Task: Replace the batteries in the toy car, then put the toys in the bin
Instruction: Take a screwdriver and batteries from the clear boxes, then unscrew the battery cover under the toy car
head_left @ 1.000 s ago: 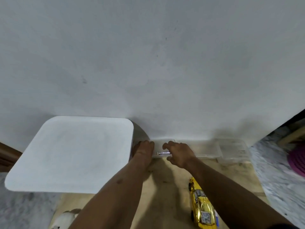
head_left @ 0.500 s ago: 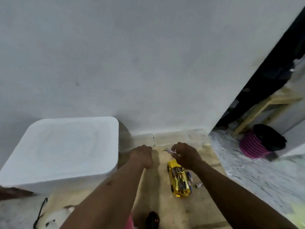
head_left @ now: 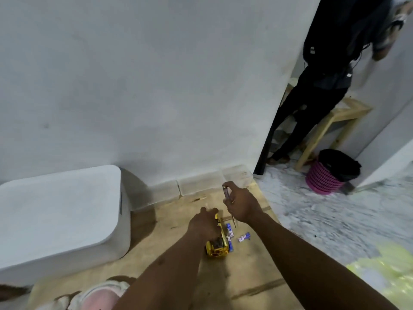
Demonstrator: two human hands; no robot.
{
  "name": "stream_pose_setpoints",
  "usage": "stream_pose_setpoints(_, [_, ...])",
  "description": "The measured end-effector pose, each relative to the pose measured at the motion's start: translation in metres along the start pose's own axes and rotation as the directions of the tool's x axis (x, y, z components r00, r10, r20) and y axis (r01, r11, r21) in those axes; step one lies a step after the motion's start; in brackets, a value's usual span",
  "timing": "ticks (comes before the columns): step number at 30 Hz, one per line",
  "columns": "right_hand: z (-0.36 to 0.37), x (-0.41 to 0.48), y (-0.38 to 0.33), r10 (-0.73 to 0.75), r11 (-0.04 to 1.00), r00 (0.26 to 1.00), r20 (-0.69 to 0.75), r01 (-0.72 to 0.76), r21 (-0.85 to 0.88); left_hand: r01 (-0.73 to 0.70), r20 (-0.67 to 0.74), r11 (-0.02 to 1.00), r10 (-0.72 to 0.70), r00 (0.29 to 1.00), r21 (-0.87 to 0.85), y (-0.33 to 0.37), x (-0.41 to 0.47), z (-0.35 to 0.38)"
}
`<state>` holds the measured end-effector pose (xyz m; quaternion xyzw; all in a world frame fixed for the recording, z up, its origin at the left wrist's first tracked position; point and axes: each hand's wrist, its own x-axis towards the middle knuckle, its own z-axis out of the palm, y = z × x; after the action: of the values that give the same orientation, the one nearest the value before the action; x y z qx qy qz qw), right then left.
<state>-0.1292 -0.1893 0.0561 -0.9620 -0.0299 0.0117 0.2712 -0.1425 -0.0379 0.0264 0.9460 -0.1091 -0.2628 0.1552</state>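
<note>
A shiny gold toy car (head_left: 218,248) lies on the tan floor mat at the centre. My left hand (head_left: 204,224) is closed over the car's front half. My right hand (head_left: 241,203) holds a small screwdriver (head_left: 226,191) with a clear handle upright, its tip pointing down near the car. Blue batteries (head_left: 229,230) lie beside the car's right side, and another one (head_left: 244,237) lies a little further right. The white lidded bin (head_left: 60,211) stands at the left, closed.
A clear plastic box (head_left: 201,184) sits along the white wall behind the car. A pink and white soft toy (head_left: 98,295) lies at the bottom left. At the right are a person in black (head_left: 312,104), a wooden bench (head_left: 335,121) and a pink basket (head_left: 324,177).
My view has tilted down and right. My right hand came away from the clear box with the screwdriver. My left hand moved onto the gold car.
</note>
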Motion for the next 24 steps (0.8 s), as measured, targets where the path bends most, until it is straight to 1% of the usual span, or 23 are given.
stream_pose_setpoints(4, [0.002,0.007,0.022,0.015,1.0,0.999,0.043,-0.015,0.014,0.036,0.097,0.995,-0.045,0.994,0.091,0.013,0.012,0.021])
stream_pose_setpoints(6, [0.004,0.01,0.029,0.022,0.999,0.999,0.045,-0.023,0.026,0.054,0.094,0.991,-0.065,0.993,0.12,0.017,0.013,0.025])
stream_pose_setpoints(9, [0.006,0.011,0.033,0.037,0.998,0.998,0.043,-0.039,0.044,0.068,0.056,0.992,-0.074,0.996,0.107,0.019,0.013,0.025])
stream_pose_setpoints(11, [0.006,0.01,0.033,0.038,0.998,0.998,0.042,-0.04,0.048,0.069,0.028,0.996,-0.071,0.997,0.057,0.019,0.013,0.027])
stream_pose_setpoints(14, [0.003,0.009,0.028,0.036,0.998,0.999,0.032,-0.037,0.047,0.095,0.007,0.993,-0.095,0.995,-0.072,0.014,0.008,0.023])
stream_pose_setpoints(16, [0.001,0.009,0.024,0.042,0.998,0.999,0.033,-0.043,0.049,0.052,0.017,0.99,-0.05,0.999,-0.134,0.006,0.003,0.016])
stream_pose_setpoints(18, [-0.001,0.008,0.018,0.041,0.997,0.999,0.035,-0.043,0.058,0.008,0.059,0.984,0.002,0.998,-0.179,-0.004,-0.003,0.009])
stream_pose_setpoints(19, [-0.002,0.009,0.014,0.037,0.998,0.999,0.034,-0.039,0.059,0.005,0.066,0.98,0.008,0.998,-0.199,-0.01,-0.007,0.006])
stream_pose_setpoints(22, [-0.005,0.01,0.003,0.031,0.997,0.999,0.025,-0.033,0.065,0.076,0.07,0.936,-0.056,0.996,-0.344,-0.025,-0.018,0.003])
stream_pose_setpoints(24, [-0.006,0.009,-0.014,0.018,0.997,1.0,0.016,-0.019,0.081,0.071,0.001,0.896,-0.079,0.997,-0.439,-0.039,-0.03,-0.006])
